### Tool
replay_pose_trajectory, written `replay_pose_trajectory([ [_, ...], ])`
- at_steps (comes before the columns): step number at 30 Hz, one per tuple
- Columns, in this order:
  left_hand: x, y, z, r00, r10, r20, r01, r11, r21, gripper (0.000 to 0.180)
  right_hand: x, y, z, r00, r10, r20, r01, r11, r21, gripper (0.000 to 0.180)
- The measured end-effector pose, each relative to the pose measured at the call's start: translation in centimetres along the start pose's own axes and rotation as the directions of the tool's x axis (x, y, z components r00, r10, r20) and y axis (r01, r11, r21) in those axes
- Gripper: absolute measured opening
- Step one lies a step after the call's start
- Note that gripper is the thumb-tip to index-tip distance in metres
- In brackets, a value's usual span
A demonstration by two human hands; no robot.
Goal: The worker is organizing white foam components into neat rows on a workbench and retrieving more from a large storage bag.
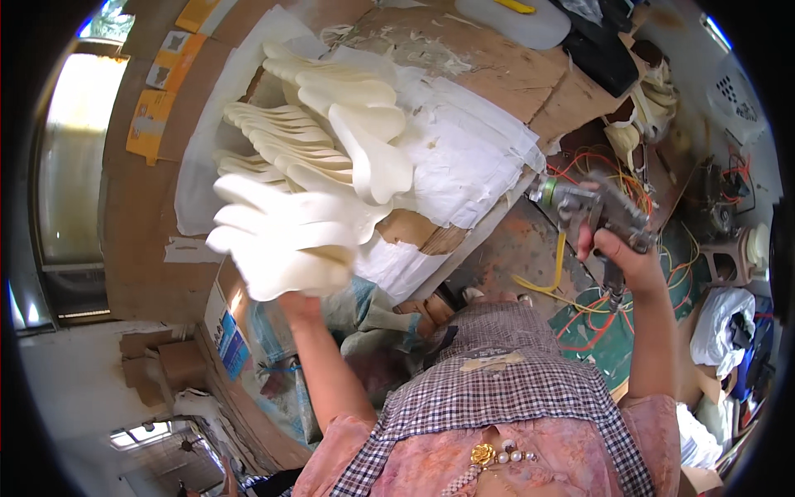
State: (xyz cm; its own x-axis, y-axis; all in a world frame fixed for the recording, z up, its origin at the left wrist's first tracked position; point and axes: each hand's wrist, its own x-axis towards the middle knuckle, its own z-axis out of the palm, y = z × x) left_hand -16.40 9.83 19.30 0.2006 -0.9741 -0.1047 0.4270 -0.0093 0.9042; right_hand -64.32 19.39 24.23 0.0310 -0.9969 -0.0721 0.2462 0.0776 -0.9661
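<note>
One big cream glove (pixel 277 240) fills our left hand (pixel 300 305), its fat fingers spread flat and pointing left, raised just over the table edge (pixel 489 219). We cannot tell how the hand sits, hidden as it is; the forearm rises straight from below. More pale glove shapes (pixel 327 132) lie fanned on white paper (pixel 464 157) behind it. Our right hand (pixel 617 253) is clenched round a grey spray gun (pixel 592 211), nozzle aimed left, well apart from the glove.
</note>
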Motion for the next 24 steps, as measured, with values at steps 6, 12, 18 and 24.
replay_pose_trajectory([
  [6,7.2,-9.6,8.5,0.963,-0.062,0.261,-0.127,0.752,0.647,0.034,-1.2,1.2,-0.7,0.991,-0.059,-0.123,0.068,0.995,0.069,0.061],
  [12,8.7,-11.2,6.1,0.968,0.015,0.249,-0.151,0.827,0.541,0.030,-4.3,1.2,-1.3,0.989,-0.045,-0.138,0.047,0.999,0.011,0.063],
  [18,4.9,-6.4,2.7,0.956,-0.061,0.286,0.125,0.970,-0.210,0.063,-4.1,-1.7,0.1,0.995,-0.100,-0.022,0.100,0.995,0.002,0.065],
  [24,4.6,-8.9,0.6,0.976,-0.020,0.217,0.063,0.980,-0.191,0.065,-3.1,-5.4,3.3,0.997,-0.082,-0.006,0.080,0.982,-0.170,0.061],
])
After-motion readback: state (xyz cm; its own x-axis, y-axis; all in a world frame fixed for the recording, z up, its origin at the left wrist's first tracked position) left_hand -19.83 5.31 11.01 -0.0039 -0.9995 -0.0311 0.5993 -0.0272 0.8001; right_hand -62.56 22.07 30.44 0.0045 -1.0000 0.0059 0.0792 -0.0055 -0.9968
